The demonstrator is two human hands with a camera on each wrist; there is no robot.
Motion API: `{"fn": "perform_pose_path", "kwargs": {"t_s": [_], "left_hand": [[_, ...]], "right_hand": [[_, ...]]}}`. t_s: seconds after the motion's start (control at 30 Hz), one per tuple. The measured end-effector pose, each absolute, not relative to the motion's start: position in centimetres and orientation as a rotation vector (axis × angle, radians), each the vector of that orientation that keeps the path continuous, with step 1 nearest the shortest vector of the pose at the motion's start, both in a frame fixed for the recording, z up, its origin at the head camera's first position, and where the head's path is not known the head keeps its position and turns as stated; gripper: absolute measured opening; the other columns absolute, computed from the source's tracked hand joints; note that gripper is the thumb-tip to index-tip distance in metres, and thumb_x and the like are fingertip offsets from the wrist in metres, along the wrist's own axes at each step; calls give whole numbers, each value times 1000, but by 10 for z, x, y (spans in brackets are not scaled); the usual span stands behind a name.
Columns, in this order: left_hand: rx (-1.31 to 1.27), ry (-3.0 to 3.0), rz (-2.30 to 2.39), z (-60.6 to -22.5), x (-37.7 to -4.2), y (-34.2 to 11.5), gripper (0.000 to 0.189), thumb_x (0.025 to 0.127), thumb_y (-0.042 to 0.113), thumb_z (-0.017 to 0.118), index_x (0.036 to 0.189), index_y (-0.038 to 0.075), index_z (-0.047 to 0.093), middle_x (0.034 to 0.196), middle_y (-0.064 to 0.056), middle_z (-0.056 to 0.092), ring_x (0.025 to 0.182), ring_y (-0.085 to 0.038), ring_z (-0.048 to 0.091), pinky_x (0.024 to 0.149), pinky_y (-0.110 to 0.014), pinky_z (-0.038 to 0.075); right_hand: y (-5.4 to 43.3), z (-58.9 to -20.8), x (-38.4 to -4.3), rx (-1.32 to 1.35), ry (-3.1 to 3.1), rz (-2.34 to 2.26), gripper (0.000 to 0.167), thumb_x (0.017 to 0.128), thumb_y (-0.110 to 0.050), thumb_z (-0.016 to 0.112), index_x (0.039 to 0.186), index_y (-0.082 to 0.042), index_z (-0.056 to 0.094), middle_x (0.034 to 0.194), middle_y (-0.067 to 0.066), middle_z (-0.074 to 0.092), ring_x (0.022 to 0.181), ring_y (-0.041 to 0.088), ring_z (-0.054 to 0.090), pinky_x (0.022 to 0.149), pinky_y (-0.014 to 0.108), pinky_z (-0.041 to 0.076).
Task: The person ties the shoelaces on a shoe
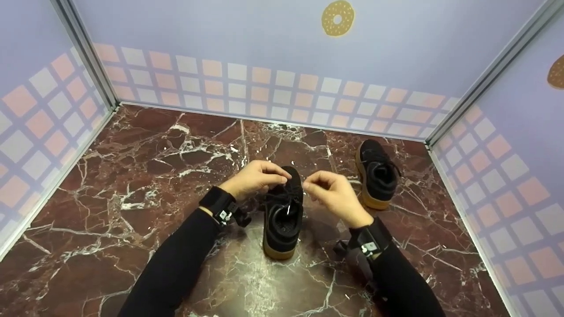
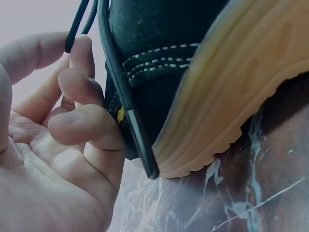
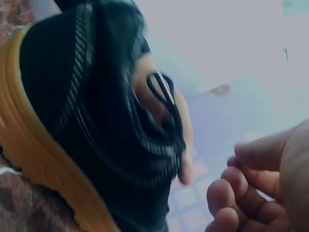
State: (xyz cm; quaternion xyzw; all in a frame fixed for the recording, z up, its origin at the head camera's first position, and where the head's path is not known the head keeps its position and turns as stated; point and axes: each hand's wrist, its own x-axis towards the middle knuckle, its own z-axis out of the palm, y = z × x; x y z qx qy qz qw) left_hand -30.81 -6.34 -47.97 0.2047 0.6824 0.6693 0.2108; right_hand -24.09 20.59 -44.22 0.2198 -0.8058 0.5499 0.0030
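Observation:
A black sneaker with a tan gum sole stands on the floor between both hands, toe pointing away. On its left, my left hand pinches part of the black shoelace above the toe. One lace end with a dark tip dangles beside that hand in the left wrist view. My right hand hovers just right of the shoe, apart from it in the right wrist view. Its fingers are loosely bent and the thumb meets the index finger. No lace shows between them.
A matching black sneaker stands farther back on the right. The floor is dark red marble pattern with white veins and small white flecks. Pale purple panels with pink and white squares enclose the back and both sides.

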Motion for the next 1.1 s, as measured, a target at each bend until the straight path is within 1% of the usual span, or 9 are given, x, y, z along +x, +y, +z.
{"fn": "perform_pose_path", "kwargs": {"t_s": [0.17, 0.27, 0.43, 0.57, 0.67, 0.73, 0.83, 0.93, 1.1], "left_hand": [[520, 1790, 1934, -483, -307, -63, 23, 102, 9, 80, 122, -2, 81, 98, -6, 77, 70, -9, 64, 63, -20, 56], [517, 1762, 1963, -484, -307, -62, 22, 103, 6, 78, 122, -6, 80, 109, -11, 79, 80, -13, 73, 71, -24, 62], [554, 1705, 2003, -486, -307, -60, 17, 105, 1, 74, 119, -4, 82, 113, -12, 81, 94, -20, 78, 81, -31, 66], [576, 1702, 2016, -487, -307, -60, 15, 105, -1, 73, 115, -1, 84, 111, -10, 82, 92, -18, 78, 79, -28, 65], [577, 1719, 2018, -487, -307, -59, 14, 104, -2, 73, 115, -3, 84, 109, -9, 82, 87, -14, 77, 75, -24, 63], [577, 1731, 2014, -487, -307, -59, 15, 104, -2, 74, 116, -5, 83, 108, -9, 82, 87, -14, 76, 74, -23, 62], [588, 1762, 1999, -486, -307, -60, 16, 103, -1, 75, 117, -6, 82, 109, -9, 82, 88, -13, 76, 73, -22, 61], [619, 1833, 1962, -485, -306, -61, 19, 102, 2, 77, 118, -6, 82, 109, -7, 81, 81, -10, 70, 68, -20, 56], [652, 1958, 1882, -481, -298, -66, 23, 100, 6, 79, 121, -1, 82, 106, -4, 80, 70, -8, 57, 60, -19, 48]], "right_hand": [[185, -434, -231, 1078, -2469, 1266, 9, 100, -15, 86, 107, -9, 85, 96, 0, 75, 82, 14, 67, 75, 28, 55], [173, -433, -229, 1168, -2440, 1118, 13, 99, -16, 87, 109, -8, 84, 94, -1, 71, 79, 14, 64, 71, 30, 53], [161, -434, -226, 1145, -2431, 896, 17, 98, -21, 89, 110, -10, 85, 89, 0, 69, 72, 13, 59, 65, 31, 49], [154, -437, -222, 1109, -2437, 755, 22, 99, -27, 88, 114, -11, 86, 100, 1, 77, 71, 13, 64, 64, 35, 55], [150, -439, -220, 1093, -2445, 674, 25, 99, -30, 88, 117, -13, 87, 111, 3, 82, 80, 15, 74, 70, 38, 62], [148, -439, -220, 1095, -2445, 647, 23, 98, -31, 88, 114, -14, 87, 112, 2, 82, 85, 16, 77, 73, 39, 63], [149, -439, -220, 1142, -2419, 647, 15, 97, -26, 89, 106, -16, 86, 103, -1, 81, 82, 13, 75, 70, 36, 62], [155, -439, -219, 1223, -2359, 655, 9, 94, -16, 87, 100, -15, 81, 90, -4, 72, 70, 10, 64, 62, 32, 55], [175, -441, -216, 1337, -2246, 613, 20, 83, -3, 76, 100, -13, 72, 86, -4, 61, 69, 10, 57, 58, 28, 51]]}}
